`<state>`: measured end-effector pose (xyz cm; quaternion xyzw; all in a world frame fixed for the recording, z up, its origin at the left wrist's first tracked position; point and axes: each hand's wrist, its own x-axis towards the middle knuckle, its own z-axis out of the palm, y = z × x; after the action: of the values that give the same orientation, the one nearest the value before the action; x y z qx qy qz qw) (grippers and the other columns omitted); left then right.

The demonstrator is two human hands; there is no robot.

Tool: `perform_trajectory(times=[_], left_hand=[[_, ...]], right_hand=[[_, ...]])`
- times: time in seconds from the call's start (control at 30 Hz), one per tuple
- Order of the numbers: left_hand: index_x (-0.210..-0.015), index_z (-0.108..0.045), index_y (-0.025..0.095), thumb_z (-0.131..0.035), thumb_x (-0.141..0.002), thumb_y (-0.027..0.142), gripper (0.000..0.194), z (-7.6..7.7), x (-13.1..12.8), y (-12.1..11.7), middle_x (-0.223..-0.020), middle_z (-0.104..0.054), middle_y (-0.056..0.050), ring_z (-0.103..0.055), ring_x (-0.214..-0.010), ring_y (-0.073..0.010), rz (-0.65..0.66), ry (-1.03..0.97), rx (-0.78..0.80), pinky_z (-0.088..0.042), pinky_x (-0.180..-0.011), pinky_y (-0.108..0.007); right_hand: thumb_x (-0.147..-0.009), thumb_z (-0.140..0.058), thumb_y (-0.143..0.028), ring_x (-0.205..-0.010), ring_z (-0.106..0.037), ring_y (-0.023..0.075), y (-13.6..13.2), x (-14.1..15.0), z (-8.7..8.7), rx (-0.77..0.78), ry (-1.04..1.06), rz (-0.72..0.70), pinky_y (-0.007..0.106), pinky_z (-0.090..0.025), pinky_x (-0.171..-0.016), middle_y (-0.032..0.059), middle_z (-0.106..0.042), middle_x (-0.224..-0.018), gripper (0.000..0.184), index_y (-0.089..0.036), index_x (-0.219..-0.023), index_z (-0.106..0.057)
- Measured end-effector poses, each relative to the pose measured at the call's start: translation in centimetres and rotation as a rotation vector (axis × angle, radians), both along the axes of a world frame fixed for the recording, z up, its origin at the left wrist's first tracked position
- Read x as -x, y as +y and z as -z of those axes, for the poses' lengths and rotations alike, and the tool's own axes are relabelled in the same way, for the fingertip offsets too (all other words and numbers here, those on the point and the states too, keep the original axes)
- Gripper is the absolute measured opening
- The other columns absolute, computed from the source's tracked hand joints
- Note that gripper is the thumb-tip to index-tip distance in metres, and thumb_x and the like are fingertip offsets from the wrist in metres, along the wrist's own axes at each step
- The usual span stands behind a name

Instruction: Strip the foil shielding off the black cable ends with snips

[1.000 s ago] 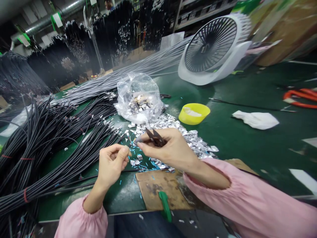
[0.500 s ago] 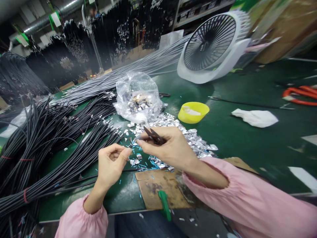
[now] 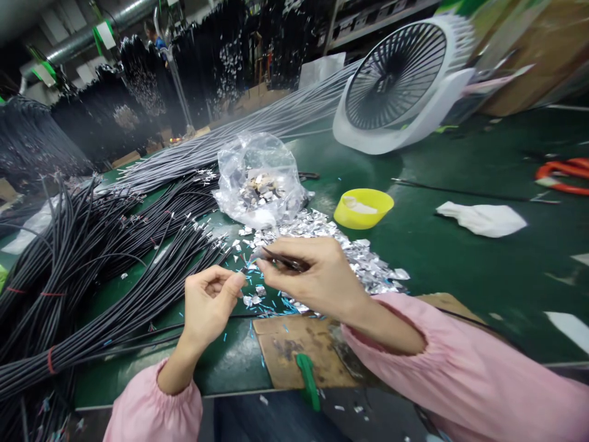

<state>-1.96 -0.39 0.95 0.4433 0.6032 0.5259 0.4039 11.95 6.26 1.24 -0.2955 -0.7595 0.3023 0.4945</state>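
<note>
My left hand is closed in a pinch on the end of a black cable, whose tip points toward the other hand. My right hand is closed around dark pointed tweezers; their two prongs lie close together and point left. The right thumb and forefinger meet at the thin wires of the cable end, which are too small to make out well. Below and behind the hands lie silvery foil scraps and small blue wire offcuts.
Bundles of black cables fill the left; grey cables lie behind. A clear plastic bag of scraps, a yellow bowl, a white fan and orange-handled tool stand or lie beyond. Cardboard is at the front edge.
The tweezers' prongs, spread apart before, are now close together. Both hands stay almost in place, and the view has shifted slightly to the left.
</note>
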Motion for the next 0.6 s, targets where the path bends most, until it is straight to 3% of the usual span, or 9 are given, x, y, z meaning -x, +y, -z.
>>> perform_trajectory(times=[0.27,0.47,0.6], left_hand=[[-0.06,-0.058,0.012,-0.069,-0.065,0.052,0.042,0.34,0.25,0.05,-0.047,-0.048,0.003,-0.037,-0.038,-0.0033,0.011,-0.072,0.011,-0.025,-0.036,-0.016],[-0.059,-0.057,0.012,-0.067,-0.068,0.051,0.042,0.43,0.27,0.07,-0.045,-0.043,0.004,-0.034,-0.036,-0.0024,0.054,-0.1,0.013,-0.023,-0.035,-0.016],[-0.059,-0.057,0.011,-0.066,-0.069,0.05,0.041,0.31,0.29,0.02,-0.046,-0.045,0.004,-0.035,-0.037,-0.0027,0.052,-0.057,0.006,-0.024,-0.036,-0.016]], right_hand=[[-0.066,-0.052,-0.018,-0.041,-0.044,0.0071,-0.05,0.03,0.38,0.122,-0.069,-0.103,0.02,-0.035,-0.041,0.0011,-0.059,-0.049,0.017,-0.012,-0.059,-0.066],[-0.07,-0.052,-0.023,-0.041,-0.032,0.0052,0.01,-0.1,-0.15,0.172,-0.01,-0.037,0.02,-0.028,-0.039,-0.0031,-0.042,-0.042,0.022,-0.014,-0.051,-0.059],[-0.072,-0.054,-0.026,-0.042,-0.035,0.0058,0.04,-0.08,-0.2,0.156,0.004,-0.049,0.021,-0.028,-0.04,-0.0025,-0.045,-0.044,0.023,-0.015,-0.051,-0.056]])
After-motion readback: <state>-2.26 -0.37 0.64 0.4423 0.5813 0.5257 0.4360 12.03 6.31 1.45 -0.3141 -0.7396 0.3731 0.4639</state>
